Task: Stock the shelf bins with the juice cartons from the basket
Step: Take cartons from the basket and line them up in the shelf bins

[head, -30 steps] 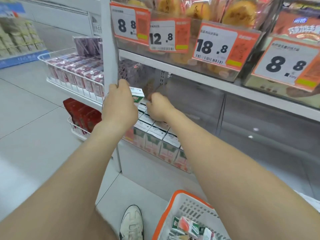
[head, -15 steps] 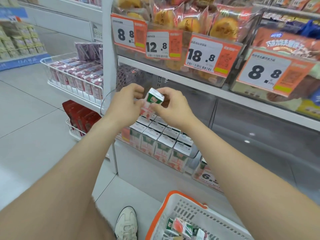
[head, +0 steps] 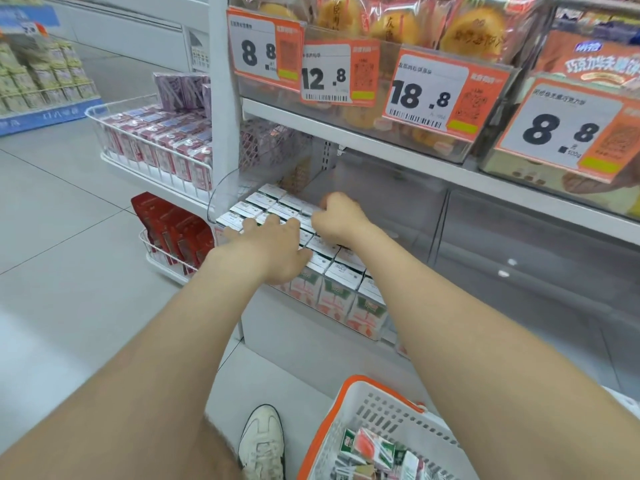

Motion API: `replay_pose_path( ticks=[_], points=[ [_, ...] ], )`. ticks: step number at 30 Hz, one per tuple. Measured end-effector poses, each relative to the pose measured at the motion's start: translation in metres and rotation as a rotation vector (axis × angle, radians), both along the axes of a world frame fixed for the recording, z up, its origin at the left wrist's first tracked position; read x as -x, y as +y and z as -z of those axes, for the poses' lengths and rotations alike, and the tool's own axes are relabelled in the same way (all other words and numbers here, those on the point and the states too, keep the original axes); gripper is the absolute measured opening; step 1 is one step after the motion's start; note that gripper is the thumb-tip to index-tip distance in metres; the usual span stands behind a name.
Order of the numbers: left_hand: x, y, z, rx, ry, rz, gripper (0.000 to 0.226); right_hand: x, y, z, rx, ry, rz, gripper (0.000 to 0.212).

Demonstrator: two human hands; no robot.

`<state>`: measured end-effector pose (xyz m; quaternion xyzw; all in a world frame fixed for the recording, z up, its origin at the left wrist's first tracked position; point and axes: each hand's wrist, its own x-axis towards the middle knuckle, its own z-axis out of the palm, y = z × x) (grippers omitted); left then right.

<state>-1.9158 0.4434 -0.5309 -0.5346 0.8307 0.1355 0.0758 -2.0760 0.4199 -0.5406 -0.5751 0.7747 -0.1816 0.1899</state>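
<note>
Our left hand point(head: 273, 252) lies flat, fingers spread loose, on the smooth white tops of boxy green-and-peach juice cartons point(head: 341, 296) packed in the clear curved-wall plastic shelf bin point(head: 225, 199). Our right hand point(head: 341, 216) curls over cartons deeper in that bin; we cannot tell its grip. Below the bin, loose cartons point(head: 369, 448) fill the slotted white, orange-rimmed plastic basket point(head: 320, 434).

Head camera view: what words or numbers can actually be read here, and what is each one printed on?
"8.8": leftmost price tag on the upper shelf.
"12.8": second price tag.
"18.8": third price tag.
"8.8" and, small, "500g": rightmost price tag.
Too small or blurred to read: the fine print on all four tags, the labels of the juice cartons in the bin, and the lettering on the snack packets above.
</note>
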Motion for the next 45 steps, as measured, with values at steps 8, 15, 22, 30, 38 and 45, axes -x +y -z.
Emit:
replay_pose_path(
  ticks=[8, 15, 22, 30, 38, 45],
  points=[
    [0.004, 0.019, -0.009, 0.081, 0.098, 0.098, 0.045, 0.003, 0.054, -0.017, 0.200, 0.117, -0.066, 0.043],
    [0.022, 0.102, -0.018, 0.223, 0.461, 0.226, 0.020, 0.006, 0.214, -0.020, 0.633, 0.118, -0.129, 0.026],
    [0.063, 0.182, 0.040, -0.171, 0.064, 0.681, 0.020, 0.052, 0.335, 0.040, 0.018, 0.200, -0.317, 0.028],
    [0.119, 0.218, 0.191, -0.311, -0.405, 0.796, 0.027, 0.106, 0.390, 0.143, -0.455, 0.013, -0.241, 0.034],
    [0.108, 0.236, 0.305, -0.422, -0.452, 0.624, 0.048, 0.113, 0.409, 0.246, -0.659, -0.010, -0.162, 0.032],
    [0.099, 0.236, 0.349, -0.417, -0.345, 0.513, 0.094, 0.092, 0.404, 0.307, -0.686, -0.068, -0.258, 0.050]
  ],
)
